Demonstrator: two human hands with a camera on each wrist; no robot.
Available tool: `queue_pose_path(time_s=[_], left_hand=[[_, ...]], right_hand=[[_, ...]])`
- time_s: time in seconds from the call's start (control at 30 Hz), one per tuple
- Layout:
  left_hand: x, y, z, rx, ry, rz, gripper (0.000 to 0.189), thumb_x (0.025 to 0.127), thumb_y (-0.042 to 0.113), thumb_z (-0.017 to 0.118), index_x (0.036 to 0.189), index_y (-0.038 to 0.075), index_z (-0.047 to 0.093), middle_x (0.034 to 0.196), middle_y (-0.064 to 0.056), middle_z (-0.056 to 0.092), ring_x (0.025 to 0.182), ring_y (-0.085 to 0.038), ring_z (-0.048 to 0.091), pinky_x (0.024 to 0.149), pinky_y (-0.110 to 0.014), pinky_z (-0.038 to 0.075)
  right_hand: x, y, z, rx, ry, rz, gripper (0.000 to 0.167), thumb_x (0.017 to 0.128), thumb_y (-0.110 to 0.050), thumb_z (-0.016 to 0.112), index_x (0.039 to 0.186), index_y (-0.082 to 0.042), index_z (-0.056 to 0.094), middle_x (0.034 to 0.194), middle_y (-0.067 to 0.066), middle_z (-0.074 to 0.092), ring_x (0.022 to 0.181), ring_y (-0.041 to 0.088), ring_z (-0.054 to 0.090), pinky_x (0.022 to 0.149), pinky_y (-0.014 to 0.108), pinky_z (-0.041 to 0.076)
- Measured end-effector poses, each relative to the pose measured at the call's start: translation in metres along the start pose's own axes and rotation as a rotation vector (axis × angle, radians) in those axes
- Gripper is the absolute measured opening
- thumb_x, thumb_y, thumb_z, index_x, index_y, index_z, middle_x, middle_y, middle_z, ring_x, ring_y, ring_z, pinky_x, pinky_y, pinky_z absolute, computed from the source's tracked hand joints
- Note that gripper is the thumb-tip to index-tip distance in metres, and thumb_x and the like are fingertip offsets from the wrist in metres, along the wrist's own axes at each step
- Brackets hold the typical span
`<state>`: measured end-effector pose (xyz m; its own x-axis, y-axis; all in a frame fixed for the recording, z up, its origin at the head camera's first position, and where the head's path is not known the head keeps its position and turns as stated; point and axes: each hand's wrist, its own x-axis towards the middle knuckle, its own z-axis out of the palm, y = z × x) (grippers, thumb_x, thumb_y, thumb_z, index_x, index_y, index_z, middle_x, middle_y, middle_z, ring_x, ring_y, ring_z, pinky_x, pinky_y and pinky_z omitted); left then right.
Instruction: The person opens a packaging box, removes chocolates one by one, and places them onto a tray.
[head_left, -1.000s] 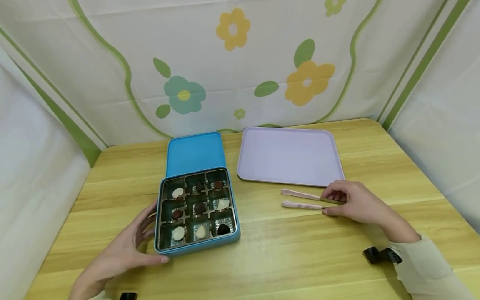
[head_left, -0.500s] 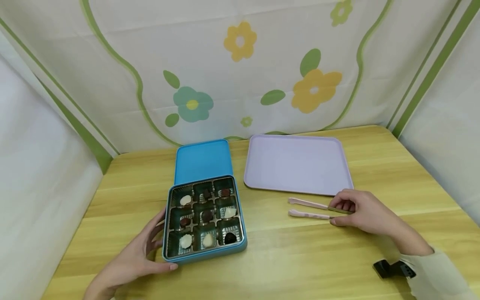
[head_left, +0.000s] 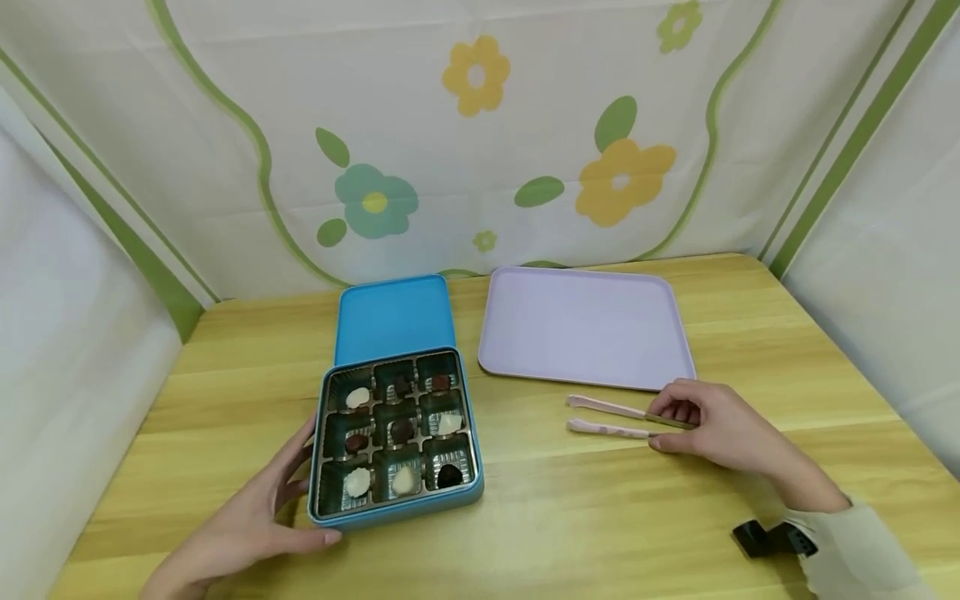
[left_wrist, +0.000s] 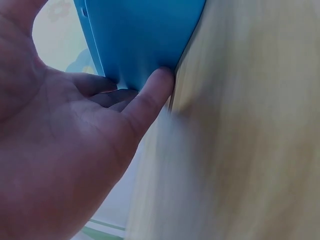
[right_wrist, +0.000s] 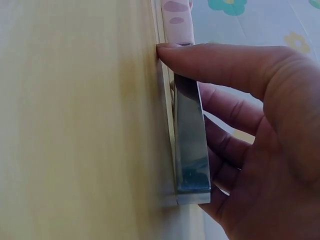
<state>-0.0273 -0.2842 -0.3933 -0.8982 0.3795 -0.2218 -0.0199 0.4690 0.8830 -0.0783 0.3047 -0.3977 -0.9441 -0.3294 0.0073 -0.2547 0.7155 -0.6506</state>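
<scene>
A blue tin (head_left: 405,510) stands on the table with its lid (head_left: 393,318) lying flat behind it. Inside, a divided insert holds several chocolates, among them a white one (head_left: 357,398) and a dark one (head_left: 449,476). My left hand (head_left: 240,525) is spread around the tin's near left corner, fingers along its left side and thumb by the front. In the left wrist view, fingertips meet the blue wall (left_wrist: 140,40). My right hand (head_left: 720,425) pinches the metal end of tongs (right_wrist: 192,135) between thumb and fingers; their two pink arms point left, spread apart, close over the table.
A lilac tray (head_left: 585,325) lies at the back, right of the lid, its near right corner by my right fingers. Flowered white cloth (head_left: 465,150) hangs behind the table, with white cloth at both sides. A black device (head_left: 772,538) sits at my right sleeve.
The head view shifts a little down and right, then partly back left. Both hands keep their hold and place; the tin, tongs and tray stay where they were.
</scene>
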Motion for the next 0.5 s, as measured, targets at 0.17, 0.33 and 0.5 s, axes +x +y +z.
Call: queue_pose_path(time_s=[0.17, 0.33, 0.5], left_hand=[[0.002, 0.003, 0.000, 0.000, 0.000, 0.014, 0.128, 0.085, 0.019, 0.093, 0.173, 0.044, 0.003, 0.179, -0.019, 0.016, 0.146, -0.045, 0.049, 0.101, -0.016, 0.050], [0.002, 0.004, 0.002, 0.016, 0.008, 0.016, 0.128, 0.084, 0.020, 0.094, 0.173, 0.043, 0.004, 0.179, -0.020, 0.017, 0.145, -0.038, 0.052, 0.102, -0.017, 0.050], [0.001, 0.003, 0.000, 0.001, 0.001, 0.010, 0.128, 0.084, 0.020, 0.093, 0.173, 0.044, 0.004, 0.179, -0.022, 0.014, 0.144, -0.055, 0.047, 0.101, -0.016, 0.048]], right_hand=[[0.002, -0.005, 0.002, 0.005, 0.029, -0.018, 0.022, 0.083, -0.025, 0.095, 0.097, -0.028, 0.078, 0.089, -0.009, 0.068, 0.079, 0.005, 0.060, 0.068, 0.023, 0.051], [0.005, -0.014, 0.005, 0.053, 0.060, -0.041, 0.021, 0.087, -0.022, 0.092, 0.102, -0.028, 0.079, 0.094, -0.008, 0.071, 0.082, 0.006, 0.062, 0.069, 0.023, 0.053], [0.015, -0.031, 0.006, 0.092, 0.086, -0.030, 0.020, 0.092, -0.023, 0.088, 0.110, -0.023, 0.079, 0.091, -0.005, 0.071, 0.077, 0.008, 0.060, 0.063, 0.025, 0.051]])
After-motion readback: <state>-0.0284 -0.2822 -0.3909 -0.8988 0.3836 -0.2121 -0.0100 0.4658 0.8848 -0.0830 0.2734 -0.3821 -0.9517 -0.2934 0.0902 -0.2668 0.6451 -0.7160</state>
